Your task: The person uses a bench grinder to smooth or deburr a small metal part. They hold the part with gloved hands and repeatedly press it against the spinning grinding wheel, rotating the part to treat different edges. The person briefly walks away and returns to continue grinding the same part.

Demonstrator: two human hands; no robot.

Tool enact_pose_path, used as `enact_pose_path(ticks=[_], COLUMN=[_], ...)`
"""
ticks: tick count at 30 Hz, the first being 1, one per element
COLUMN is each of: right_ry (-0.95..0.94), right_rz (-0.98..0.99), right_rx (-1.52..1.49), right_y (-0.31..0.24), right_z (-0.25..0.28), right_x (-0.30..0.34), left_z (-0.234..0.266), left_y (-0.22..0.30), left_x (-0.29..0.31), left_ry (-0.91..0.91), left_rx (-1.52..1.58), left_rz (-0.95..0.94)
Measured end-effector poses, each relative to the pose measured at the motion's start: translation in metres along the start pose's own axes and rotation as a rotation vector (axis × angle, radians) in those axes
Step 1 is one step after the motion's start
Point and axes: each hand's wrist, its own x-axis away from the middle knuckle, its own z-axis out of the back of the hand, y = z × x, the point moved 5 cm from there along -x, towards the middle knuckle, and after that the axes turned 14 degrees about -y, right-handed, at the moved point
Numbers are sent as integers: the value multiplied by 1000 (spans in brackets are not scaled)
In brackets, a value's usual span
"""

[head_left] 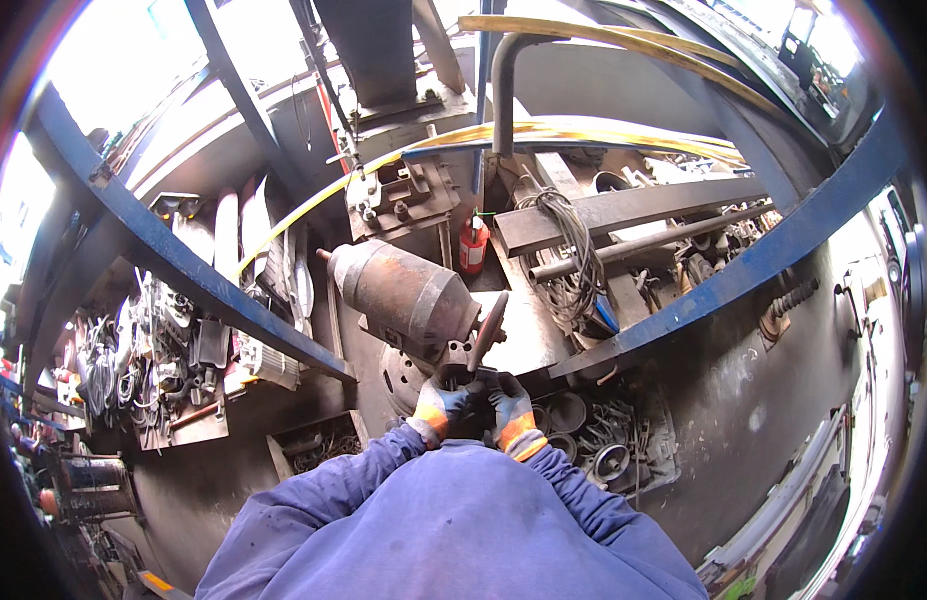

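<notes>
Workshop, heavy metalwork by the look of it. Blue-painted steel beams (pixel 208 285) slant around me. Left: a jumbled heap of grey metal parts (pixel 148 355). Middle: a rusty brown barrel-shaped metal vessel (pixel 398 293); beyond it, a red cylindrical fire extinguisher (pixel 473 247). Right: grey looped cable (pixel 573 245) draped over a long dull-brown beam (pixel 673 208). Grimy grey floor (pixel 728 400).

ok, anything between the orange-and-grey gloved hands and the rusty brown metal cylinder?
Partly: a slim brown tapered bar sits ahead of the left hand and right hand, near the right end of the cylinder.
</notes>
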Motion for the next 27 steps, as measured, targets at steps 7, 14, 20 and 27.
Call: enact_pose_path(ticks=[7, 14, 20, 27], right_ry=[73, -24, -134, -249], right_rz=[115, 94, 77, 121], right_rx=[311, 351, 430, 323], right_y=[11, -7, -18, -24], right_z=[15, -19, -39, -24], right_x=[-14, -8, 1, 37], left_z=[-1, 5, 18, 30], left_y=[1, 15, 4, 7], left_x=[10, 20, 22, 44], left_ry=[-2, 20, 38, -79], left_rx=[80, 36, -33, 13], left_rz=[-11, -48, -120, -73])
